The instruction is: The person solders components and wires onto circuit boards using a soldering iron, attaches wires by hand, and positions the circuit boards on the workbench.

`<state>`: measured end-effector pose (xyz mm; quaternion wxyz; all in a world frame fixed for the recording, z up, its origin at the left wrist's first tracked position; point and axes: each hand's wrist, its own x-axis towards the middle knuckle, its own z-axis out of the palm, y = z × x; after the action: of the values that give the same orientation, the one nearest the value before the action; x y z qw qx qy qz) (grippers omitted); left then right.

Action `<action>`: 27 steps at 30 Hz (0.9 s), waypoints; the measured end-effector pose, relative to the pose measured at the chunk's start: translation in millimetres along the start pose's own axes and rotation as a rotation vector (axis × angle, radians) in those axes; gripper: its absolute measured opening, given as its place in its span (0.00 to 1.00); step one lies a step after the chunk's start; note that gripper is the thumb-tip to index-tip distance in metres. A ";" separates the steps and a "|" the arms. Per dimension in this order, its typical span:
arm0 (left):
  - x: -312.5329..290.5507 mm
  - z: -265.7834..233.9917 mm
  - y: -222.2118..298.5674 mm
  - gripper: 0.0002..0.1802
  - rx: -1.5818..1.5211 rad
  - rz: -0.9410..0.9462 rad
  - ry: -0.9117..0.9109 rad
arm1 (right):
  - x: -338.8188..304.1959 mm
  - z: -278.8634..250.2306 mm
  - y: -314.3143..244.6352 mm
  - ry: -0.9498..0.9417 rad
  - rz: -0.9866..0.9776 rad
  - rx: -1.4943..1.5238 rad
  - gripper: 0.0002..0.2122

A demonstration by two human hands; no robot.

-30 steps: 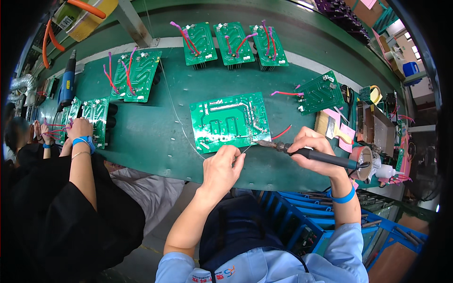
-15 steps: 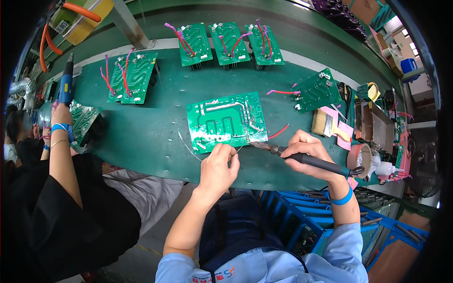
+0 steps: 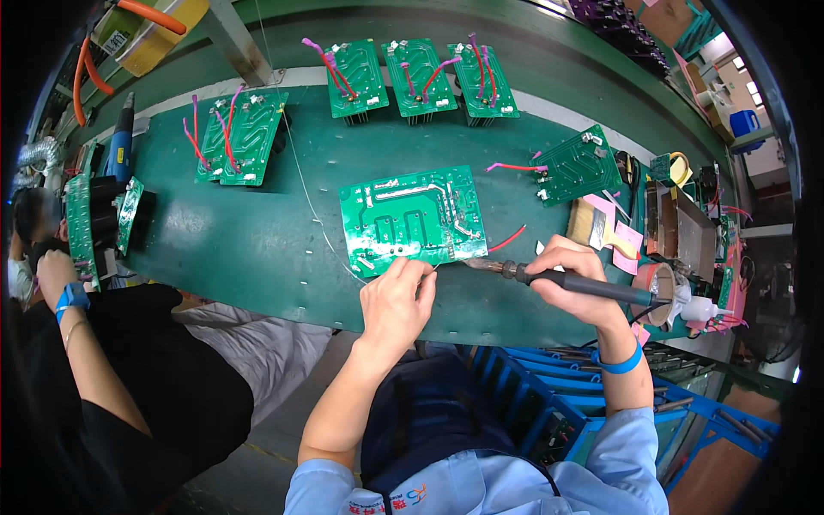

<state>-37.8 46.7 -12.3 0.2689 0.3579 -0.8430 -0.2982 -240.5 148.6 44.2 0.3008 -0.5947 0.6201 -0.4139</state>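
In the head view, soldering on a large green circuit board (image 3: 415,216) is judged to be the step in hand. The board lies flat, copper side up, on the green bench mat (image 3: 257,249), near its front edge and just ahead of the person. The right hand (image 3: 573,276) is closed around the black handle of a soldering iron (image 3: 558,278), which is held nearly level; its tip is seen just off the board's lower right corner, beside a red wire (image 3: 508,238) that leads out from under that edge. Whether the tip touches the board cannot be told. The left hand (image 3: 396,298) is pinched on a thin solder wire (image 3: 300,184), fingertips at the board's front edge; the wire runs away up the bench toward the far side. The free end is too fine to be followed.

The next move is judged to call for tip and solder end to be brought together on one joint near the front edge, with the board kept still and the red wire's insulation kept clear of the hot tip.

Further off, three smaller boards (image 3: 421,77) with pink and red leads are lined up at the far edge, a brush (image 3: 592,225) lies to the right, and a co-worker's hand (image 3: 53,273) is seen at the left beside more boards.
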 end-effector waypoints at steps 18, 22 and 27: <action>6.2 7.8 -1.0 0.05 -0.044 0.000 0.005 | 13.8 8.9 -3.9 0.050 0.058 -0.058 0.05; 6.6 8.6 -1.6 0.05 -0.038 -0.003 0.002 | 22.5 3.8 -1.8 -0.043 0.060 -0.040 0.05; 6.6 7.7 -1.1 0.05 -0.021 0.012 -0.005 | 41.9 -11.1 3.2 -0.237 0.066 0.083 0.05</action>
<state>-46.4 43.4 -16.7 0.2724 0.3494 -0.8426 -0.3062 -256.4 108.8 51.7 0.4100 -0.6058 0.5817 -0.3559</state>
